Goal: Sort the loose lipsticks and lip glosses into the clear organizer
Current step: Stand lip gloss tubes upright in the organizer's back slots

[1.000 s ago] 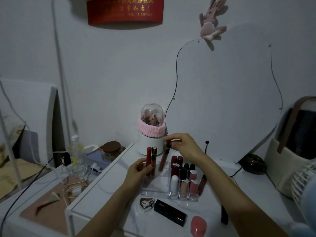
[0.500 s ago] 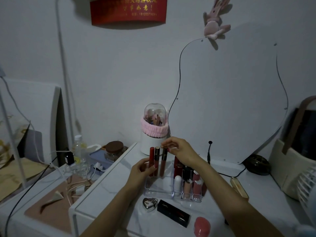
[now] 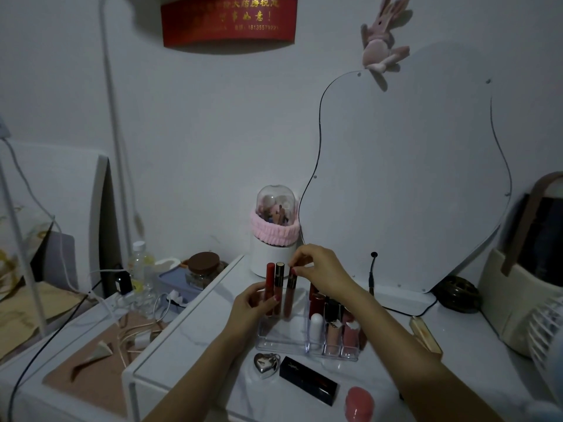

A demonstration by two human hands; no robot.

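A clear organizer [image 3: 281,342] stands on the white table. Its right cells hold several lipsticks [image 3: 332,328] upright. In its wide left compartment stand a red lip gloss [image 3: 270,283] and a gold-capped gloss [image 3: 278,283], and my left hand [image 3: 254,303] grips these two from the left. My right hand [image 3: 320,269] pinches the cap of a third dark red lip gloss [image 3: 290,295], which stands nearly upright beside them. A black lipstick box [image 3: 307,380] and a gold lipstick [image 3: 425,333] lie loose on the table.
A silver heart compact [image 3: 266,364] and a pink sponge [image 3: 359,403] lie in front of the organizer. A domed white brush holder [image 3: 273,236] stands behind it, a mirror [image 3: 408,166] leans on the wall, and a fan [image 3: 548,333] sits at right. Cables and a bottle [image 3: 140,266] clutter the left.
My right hand has swung the third gloss from a leftward tilt to nearly upright, next to the two glosses in my left hand. The camera has moved closer.
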